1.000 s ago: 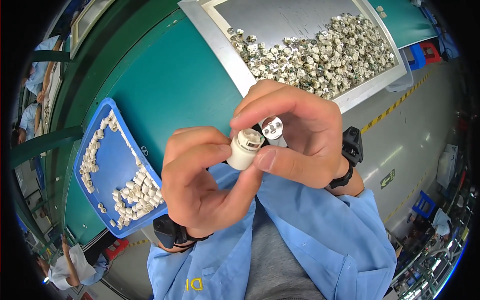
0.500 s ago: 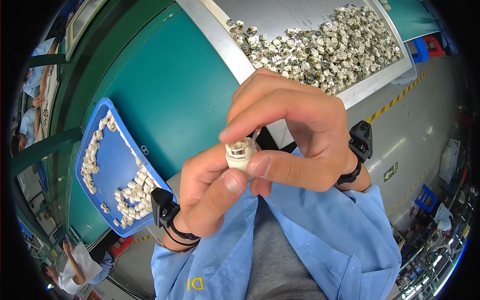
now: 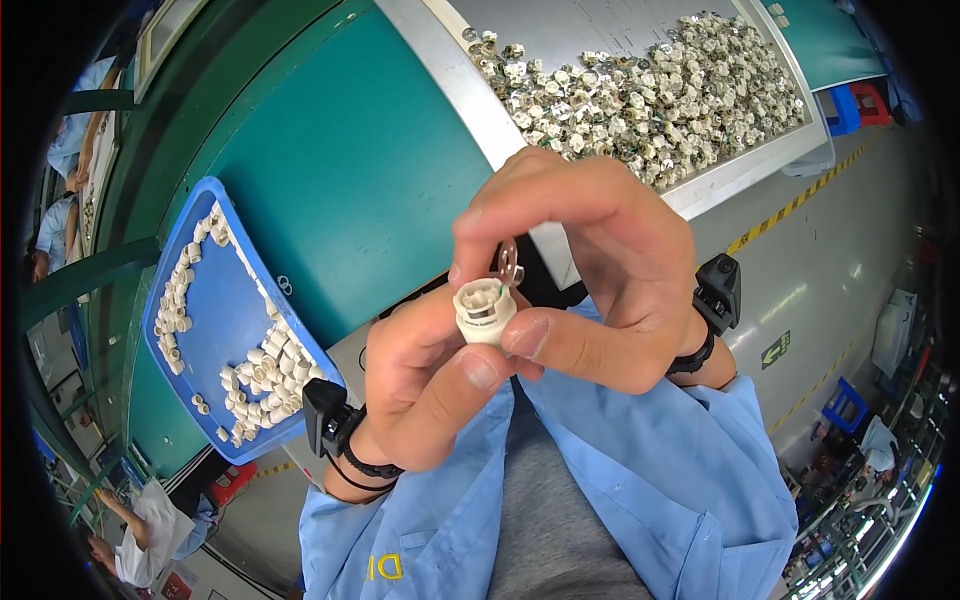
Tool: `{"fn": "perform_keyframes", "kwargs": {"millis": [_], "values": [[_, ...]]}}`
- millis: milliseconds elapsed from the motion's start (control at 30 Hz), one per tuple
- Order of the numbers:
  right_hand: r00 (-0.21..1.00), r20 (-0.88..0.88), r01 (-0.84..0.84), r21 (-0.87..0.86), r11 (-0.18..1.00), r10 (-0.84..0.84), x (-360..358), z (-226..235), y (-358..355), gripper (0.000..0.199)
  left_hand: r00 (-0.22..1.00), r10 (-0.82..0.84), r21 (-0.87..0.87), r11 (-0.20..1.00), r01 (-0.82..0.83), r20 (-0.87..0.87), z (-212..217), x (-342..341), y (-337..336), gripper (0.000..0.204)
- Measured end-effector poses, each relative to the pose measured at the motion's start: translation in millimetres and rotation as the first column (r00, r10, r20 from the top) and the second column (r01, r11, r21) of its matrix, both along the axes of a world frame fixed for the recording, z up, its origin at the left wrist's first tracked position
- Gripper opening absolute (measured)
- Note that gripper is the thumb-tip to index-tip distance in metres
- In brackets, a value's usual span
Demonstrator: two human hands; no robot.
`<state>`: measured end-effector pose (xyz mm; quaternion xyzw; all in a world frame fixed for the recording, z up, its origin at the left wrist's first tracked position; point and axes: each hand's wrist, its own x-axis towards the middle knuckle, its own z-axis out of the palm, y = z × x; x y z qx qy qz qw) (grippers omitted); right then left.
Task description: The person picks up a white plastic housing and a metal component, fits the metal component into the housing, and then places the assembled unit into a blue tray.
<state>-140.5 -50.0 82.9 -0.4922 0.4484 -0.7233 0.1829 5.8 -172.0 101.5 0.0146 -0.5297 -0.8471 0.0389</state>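
Observation:
In front of my chest, a small white cylindrical plastic housing (image 3: 484, 325) stands upright with its open top facing up. My left hand (image 3: 415, 385) is closed around its lower part, thumb in front. The thumb of my right hand (image 3: 625, 265) presses its right side, while the right index finger arches over the top. A small round metal disc with holes (image 3: 510, 265) sticks up at the back right of the rim, close to the right fingers. Inside the housing sits a white insert with metal parts. The other fingertips behind it are partly hidden.
A blue tray (image 3: 315, 352) on the green bench (image 3: 330, 190) at left holds many white cylinders. A metal-edged tray (image 3: 480, 125) at far right holds a heap of small white-and-metal parts. Two small rings (image 3: 285, 285) lie by the blue tray. Co-workers are visible at left.
My right index finger has lifted off the housing's top. The metal disc now shows upright at the rim, and the inside is more visible. The view has shifted slightly.

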Motion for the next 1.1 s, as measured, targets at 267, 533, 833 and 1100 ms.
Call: {"fn": "perform_keyframes", "kwargs": {"millis": [267,533,833,1100], "values": [[0.988,-0.145,0.06,0.101,0.993,-0.045,51,-39,15,0.038,0.98,0.077,-0.003,0.997,-0.078,0.184,-30,48,1,0.035],[0.964,-0.24,0.198,0.348,0.916,-0.117,99,-128,22,0.036,0.829,0.152,0.037,0.978,-0.203,0.538,-117,92,17,0.027],[0.967,-0.183,0.24,0.417,0.877,-0.178,100,-149,-5,0.032,0.737,0.426,-0.069,0.884,-0.462,0.525,-140,74,13,0.026],[0.972,-0.153,0.226,0.419,0.879,-0.177,98,-150,-10,0.026,0.711,0.468,-0.016,0.841,-0.541,0.525,-133,68,18,0.029]]}}
